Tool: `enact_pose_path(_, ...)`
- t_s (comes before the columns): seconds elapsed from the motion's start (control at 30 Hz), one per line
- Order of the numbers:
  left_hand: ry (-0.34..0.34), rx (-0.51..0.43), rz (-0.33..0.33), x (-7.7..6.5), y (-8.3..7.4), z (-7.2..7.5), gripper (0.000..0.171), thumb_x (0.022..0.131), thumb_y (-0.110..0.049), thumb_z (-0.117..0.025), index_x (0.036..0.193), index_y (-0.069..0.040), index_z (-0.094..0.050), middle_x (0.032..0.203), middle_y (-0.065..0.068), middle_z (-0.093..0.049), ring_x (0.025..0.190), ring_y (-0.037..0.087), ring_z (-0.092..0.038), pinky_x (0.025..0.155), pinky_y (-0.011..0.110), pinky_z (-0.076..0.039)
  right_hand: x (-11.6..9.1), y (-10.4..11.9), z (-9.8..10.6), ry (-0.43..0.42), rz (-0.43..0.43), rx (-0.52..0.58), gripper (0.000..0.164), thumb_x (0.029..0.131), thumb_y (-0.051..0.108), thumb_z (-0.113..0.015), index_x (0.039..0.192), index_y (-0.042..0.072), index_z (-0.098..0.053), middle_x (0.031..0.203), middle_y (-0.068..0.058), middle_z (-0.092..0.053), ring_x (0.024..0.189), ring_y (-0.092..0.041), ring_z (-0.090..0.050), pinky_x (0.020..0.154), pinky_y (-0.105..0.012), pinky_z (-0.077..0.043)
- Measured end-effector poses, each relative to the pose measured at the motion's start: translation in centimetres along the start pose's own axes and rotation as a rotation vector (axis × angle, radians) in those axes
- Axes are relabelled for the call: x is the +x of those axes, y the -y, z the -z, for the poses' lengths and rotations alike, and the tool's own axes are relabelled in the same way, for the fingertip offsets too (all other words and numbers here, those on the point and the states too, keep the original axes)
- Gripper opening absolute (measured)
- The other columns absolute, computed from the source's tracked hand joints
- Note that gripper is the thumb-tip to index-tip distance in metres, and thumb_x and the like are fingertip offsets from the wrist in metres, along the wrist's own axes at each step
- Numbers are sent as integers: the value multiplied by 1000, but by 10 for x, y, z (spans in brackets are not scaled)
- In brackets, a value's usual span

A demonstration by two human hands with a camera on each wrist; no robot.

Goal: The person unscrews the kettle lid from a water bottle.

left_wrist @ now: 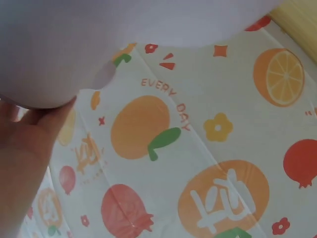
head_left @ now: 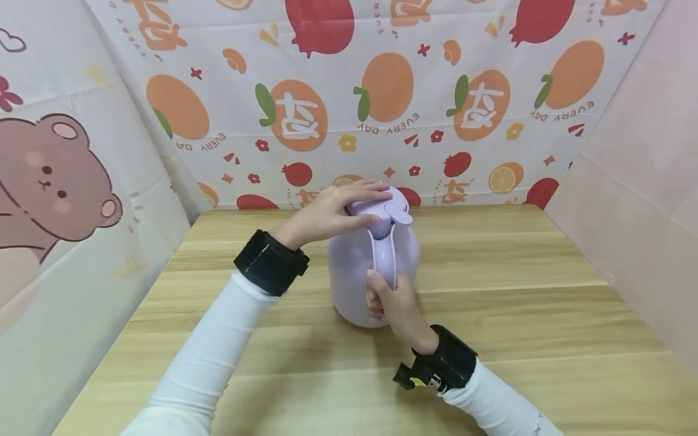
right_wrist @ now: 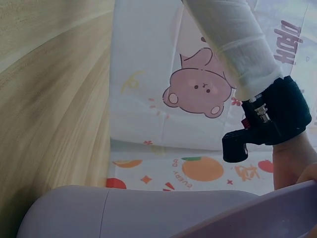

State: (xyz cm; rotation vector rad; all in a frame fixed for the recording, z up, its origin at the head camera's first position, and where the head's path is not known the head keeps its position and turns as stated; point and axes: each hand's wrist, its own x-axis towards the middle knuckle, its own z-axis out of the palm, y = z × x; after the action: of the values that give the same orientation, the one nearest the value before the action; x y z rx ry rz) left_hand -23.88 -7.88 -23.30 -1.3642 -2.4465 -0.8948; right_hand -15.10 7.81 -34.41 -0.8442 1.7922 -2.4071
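Observation:
A lilac thermos jug [head_left: 349, 281] stands upright on the wooden table, its handle [head_left: 385, 257] facing the person. Over its top, my left hand [head_left: 327, 212] holds the lid [head_left: 364, 208], with the thumb along the near side and the fingers across the far side. A small thumb tab [head_left: 400, 215] sticks out from the lid above the handle. My right hand [head_left: 402, 306] grips the handle's lower part, thumb up. In the left wrist view, left fingertips [left_wrist: 59, 111] touch the edge of the lilac shape. The right wrist view shows the jug's side [right_wrist: 148, 213] close up.
The wooden table [head_left: 518, 290] surrounds the jug. Behind it hangs a white cloth [head_left: 338, 115] printed with fruit, close to the jug's far side. A bear-print cloth [head_left: 60, 181] stands at the left, a pale one [head_left: 643, 200] at the right. Both wrists wear black bands [head_left: 271, 261].

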Motion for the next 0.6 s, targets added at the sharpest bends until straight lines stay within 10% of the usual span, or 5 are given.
enact_pose_path(0.37,-83,249,233,0,-35,-15,48,87,-34,-63,129,-12,-55,132,7,-49,128,27,-35,98,52,-29,-2,1,-1,16,16,17,42,91,22,-46,59,0,-31,49,6,-33,39,-9,-29,38,-23,-24)
enact_pose_path(0.6,-199,579,308,7,-51,-28,52,84,-49,-61,123,-15,-61,124,7,-56,116,29,-49,73,33,-50,0,1,-1,13,21,2,42,91,22,-46,59,-1,-32,49,5,-34,40,-10,-30,39,-22,-26)
